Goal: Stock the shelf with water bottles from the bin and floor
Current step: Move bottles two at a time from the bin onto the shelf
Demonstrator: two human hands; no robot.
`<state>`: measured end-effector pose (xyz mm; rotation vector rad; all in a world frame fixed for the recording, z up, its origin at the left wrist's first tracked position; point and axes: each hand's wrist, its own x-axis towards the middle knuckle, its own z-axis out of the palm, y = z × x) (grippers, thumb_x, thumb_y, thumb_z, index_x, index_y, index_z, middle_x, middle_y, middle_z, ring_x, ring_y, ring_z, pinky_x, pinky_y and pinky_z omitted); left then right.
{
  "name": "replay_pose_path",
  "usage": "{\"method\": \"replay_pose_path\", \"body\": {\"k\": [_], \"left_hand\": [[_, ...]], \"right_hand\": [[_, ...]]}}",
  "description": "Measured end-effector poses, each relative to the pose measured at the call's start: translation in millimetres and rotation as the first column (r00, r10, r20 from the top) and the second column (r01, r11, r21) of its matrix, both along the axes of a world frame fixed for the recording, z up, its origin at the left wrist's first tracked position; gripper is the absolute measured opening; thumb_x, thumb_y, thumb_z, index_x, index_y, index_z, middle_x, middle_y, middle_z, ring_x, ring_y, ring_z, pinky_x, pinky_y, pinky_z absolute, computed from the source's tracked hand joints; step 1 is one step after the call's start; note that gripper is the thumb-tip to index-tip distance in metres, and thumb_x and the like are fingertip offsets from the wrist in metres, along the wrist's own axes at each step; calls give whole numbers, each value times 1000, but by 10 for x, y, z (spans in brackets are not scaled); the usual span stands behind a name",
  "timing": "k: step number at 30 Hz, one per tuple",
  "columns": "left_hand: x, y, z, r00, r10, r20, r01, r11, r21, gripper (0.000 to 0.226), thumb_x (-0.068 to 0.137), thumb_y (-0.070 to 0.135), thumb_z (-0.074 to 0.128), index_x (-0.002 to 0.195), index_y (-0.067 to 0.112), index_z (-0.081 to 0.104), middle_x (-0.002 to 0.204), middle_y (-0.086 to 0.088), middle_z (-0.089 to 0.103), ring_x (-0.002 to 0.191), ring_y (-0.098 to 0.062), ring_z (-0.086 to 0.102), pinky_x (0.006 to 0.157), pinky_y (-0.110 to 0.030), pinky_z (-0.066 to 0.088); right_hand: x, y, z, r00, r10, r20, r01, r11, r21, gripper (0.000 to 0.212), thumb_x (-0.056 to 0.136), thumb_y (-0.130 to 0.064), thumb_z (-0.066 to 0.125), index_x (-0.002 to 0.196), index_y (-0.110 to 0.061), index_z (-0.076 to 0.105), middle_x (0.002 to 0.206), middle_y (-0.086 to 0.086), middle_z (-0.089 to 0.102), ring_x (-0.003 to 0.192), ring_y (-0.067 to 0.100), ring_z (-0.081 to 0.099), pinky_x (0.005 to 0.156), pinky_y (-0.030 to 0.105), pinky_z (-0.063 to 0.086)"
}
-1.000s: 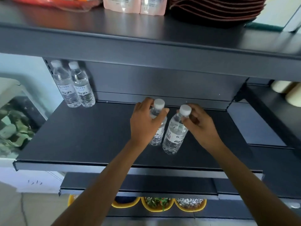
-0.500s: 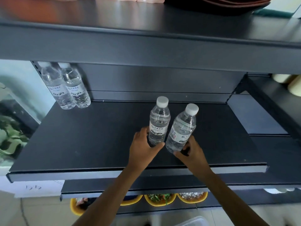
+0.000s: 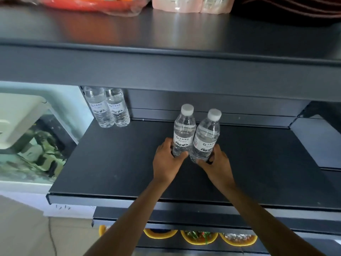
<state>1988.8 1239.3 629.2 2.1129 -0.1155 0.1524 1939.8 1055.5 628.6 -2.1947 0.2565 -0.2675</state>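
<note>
You are holding two bottles low down: your left hand [image 3: 167, 163] is curling round the foot of the left bottle [image 3: 184, 130], and your right hand [image 3: 216, 163] is wrapping the foot of the right bottle [image 3: 207, 133]. Both are standing upright near the middle of the shelf [image 3: 110, 163], just beside each other, the right one seeming to lean a little. Your fingers are hiding whether the bases are resting on the shelf. They are looking full and capped, so you are probably handling modest weight sitting high above your grip. The thin, clear walls are likely giving under a squeeze and sliding when smooth. Gripping at the label band would be steadying them better. Another pair [image 3: 108, 108] is waiting at the back left corner, well apart.
</note>
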Motion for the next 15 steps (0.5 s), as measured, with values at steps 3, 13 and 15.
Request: {"method": "replay_pose_path", "body": {"k": [3, 13, 15], "left_hand": [[195, 181, 8, 997, 79, -10, -79, 997, 3, 42, 73, 60, 73, 102, 38, 51, 101, 17, 68, 98, -11, 66, 80, -45, 58], [816, 662, 94, 949, 314, -16, -313, 948, 54, 43, 79, 45, 78, 105, 19, 57, 105, 0, 71, 102, -28, 60, 87, -45, 50], [913, 741, 75, 940, 341, -29, -340, 939, 48, 46, 79, 49, 76, 109, 19, 58, 110, -2, 70, 106, -30, 60, 89, -46, 50]], "right_hand": [[259, 209, 47, 999, 24, -26, -24, 1000, 8, 54, 76, -55, 76, 122, -45, 49, 116, -17, 67, 107, 10, 64, 84, 45, 60], [1062, 896, 278, 981, 117, -155, -137, 983, -125, 72, 69, -56, 71, 133, -34, 49, 124, -4, 67, 122, 25, 58, 91, 47, 56], [1196, 1016, 325, 976, 143, -162, -164, 979, -122, 74, 68, -55, 72, 134, -31, 50, 126, -3, 70, 118, 27, 64, 91, 45, 57]]}}
